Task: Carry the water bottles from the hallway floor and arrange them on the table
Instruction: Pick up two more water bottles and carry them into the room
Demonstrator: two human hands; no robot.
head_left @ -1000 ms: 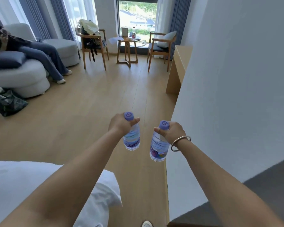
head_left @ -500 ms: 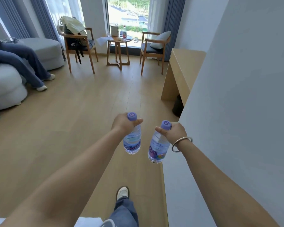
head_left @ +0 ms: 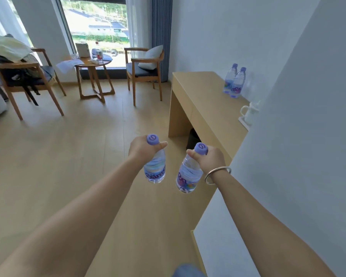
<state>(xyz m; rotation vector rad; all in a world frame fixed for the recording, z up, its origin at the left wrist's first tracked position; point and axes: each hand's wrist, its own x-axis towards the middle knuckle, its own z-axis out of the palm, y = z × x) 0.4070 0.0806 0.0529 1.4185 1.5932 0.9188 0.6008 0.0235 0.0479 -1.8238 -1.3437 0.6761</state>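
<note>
My hands are both out in front of me over the wooden floor (head_left: 72, 166), each wrapped around the neck of a water bottle. The left hand (head_left: 141, 149) grips the left bottle (head_left: 155, 168) just under its purple cap, so the bottle hangs roughly upright with its label facing me. Just beside it, not touching, the right hand (head_left: 211, 159) grips the right bottle (head_left: 188, 175) the same way; this one tilts, its base swung toward the left. A metal bangle (head_left: 217, 174) sits on the right wrist.

Further right I see the pale wooden counter (head_left: 200, 92) along the white wall. Two more bottles (head_left: 234, 81) stand upright near its far end, close together against the wall. Nearer to me on the counter, a white kettle (head_left: 249, 114) is partly hidden by the wall corner.
</note>
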